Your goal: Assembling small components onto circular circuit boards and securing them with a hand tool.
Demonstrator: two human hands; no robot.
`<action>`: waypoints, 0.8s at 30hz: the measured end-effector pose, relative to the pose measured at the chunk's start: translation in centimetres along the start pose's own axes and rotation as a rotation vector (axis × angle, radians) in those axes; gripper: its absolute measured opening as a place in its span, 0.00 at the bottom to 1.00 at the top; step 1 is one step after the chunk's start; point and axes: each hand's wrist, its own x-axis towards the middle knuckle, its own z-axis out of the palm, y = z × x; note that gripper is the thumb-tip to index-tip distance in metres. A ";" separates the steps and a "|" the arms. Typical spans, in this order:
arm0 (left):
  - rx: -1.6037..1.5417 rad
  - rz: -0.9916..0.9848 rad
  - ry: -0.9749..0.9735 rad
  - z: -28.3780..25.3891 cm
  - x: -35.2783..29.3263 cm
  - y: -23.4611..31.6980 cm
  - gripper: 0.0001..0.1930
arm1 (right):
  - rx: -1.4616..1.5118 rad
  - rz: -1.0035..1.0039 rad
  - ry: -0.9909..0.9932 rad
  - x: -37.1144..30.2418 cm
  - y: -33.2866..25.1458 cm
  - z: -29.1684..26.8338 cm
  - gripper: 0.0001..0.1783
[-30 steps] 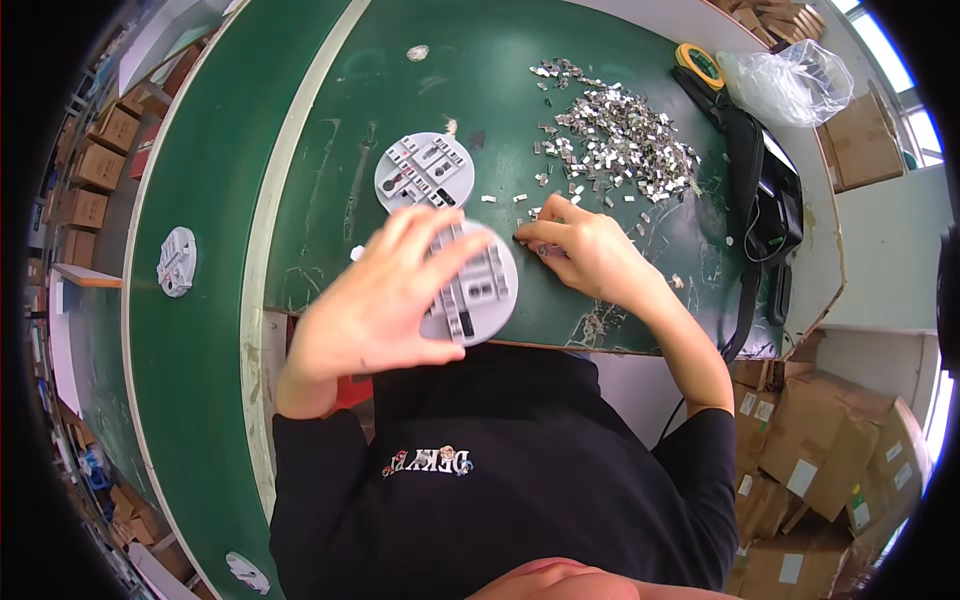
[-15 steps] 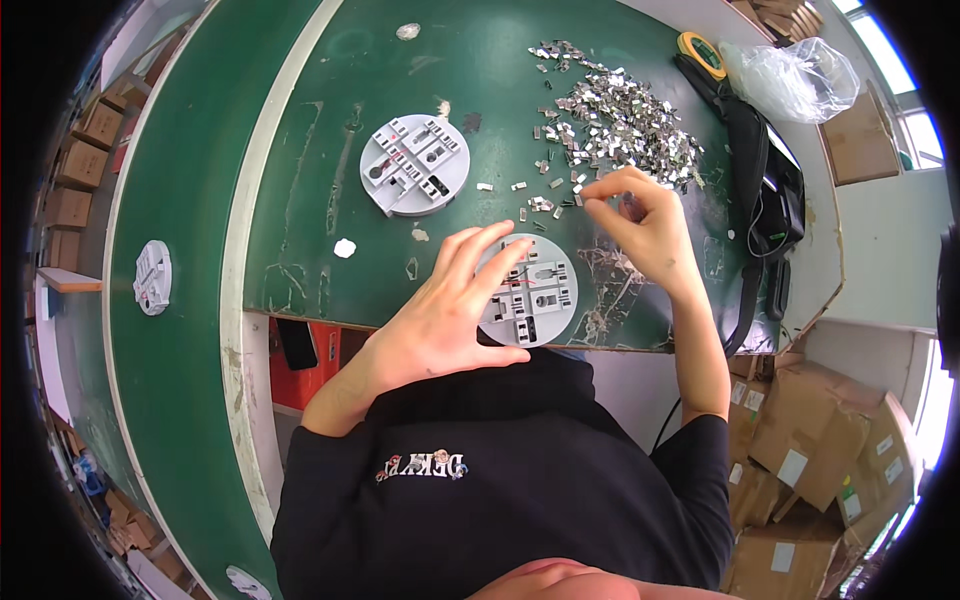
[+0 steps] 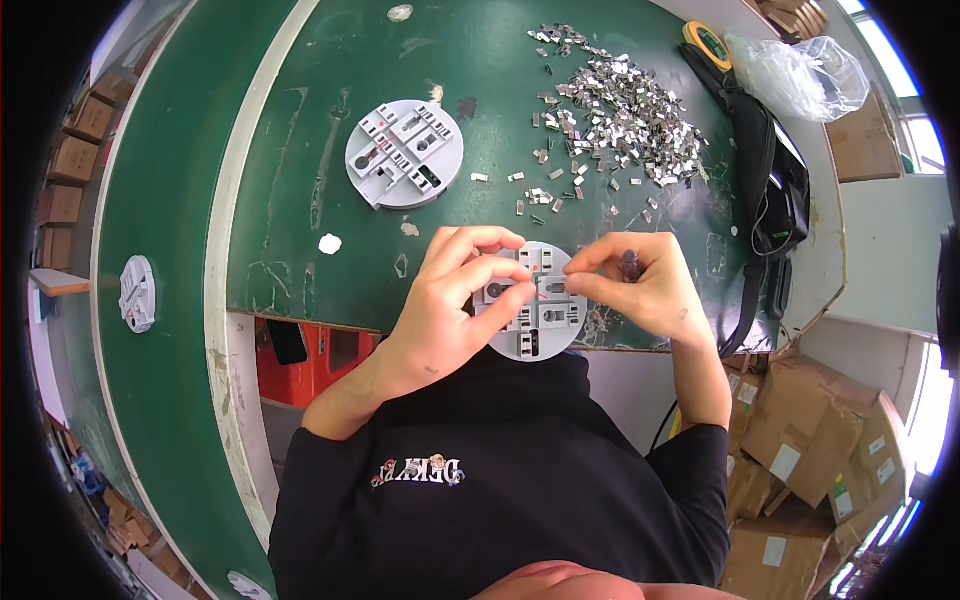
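A round grey plastic base (image 3: 553,343) with slots and small metal contacts lies at the table's near edge, between my hands. My left hand (image 3: 450,305) reaches over its left side, thumb and index finger pinched together at a thin red wire (image 3: 542,295). At the base's right side, my right hand (image 3: 650,290) has its thumb and fingertips closed; anything in that pinch is too small to make out. A dark, slim tool handle (image 3: 631,265) is tucked in the same hand, its working end hidden.
Many small metal clips (image 3: 635,120) are heaped at the back right, some scattered nearer. Another round grey base (image 3: 405,155) sits back left. A black bag (image 3: 770,180), yellow tape roll (image 3: 706,45) and clear plastic bag (image 3: 800,80) line the right edge. Left, a green belt (image 3: 165,400) carries a grey base.
My right hand has come from the edge of the clip heap toward me, to the round base. My left thumb and index finger have closed together over the base.
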 end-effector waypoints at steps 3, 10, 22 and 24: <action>0.035 -0.058 0.023 0.5 0.2 0.0 0.11 | -0.043 -0.090 -0.023 0.1 0.4 0.2 0.03; 0.035 -0.025 0.040 0.4 0.5 0.3 0.07 | -0.033 -0.130 -0.022 0.4 1.4 0.7 0.03; -0.079 -0.117 0.001 0.1 0.4 0.2 0.06 | -0.026 -0.125 -0.071 0.9 1.3 1.1 0.05; -0.089 -0.126 -0.002 0.1 0.4 0.1 0.06 | -0.025 -0.127 -0.071 0.9 1.2 1.2 0.05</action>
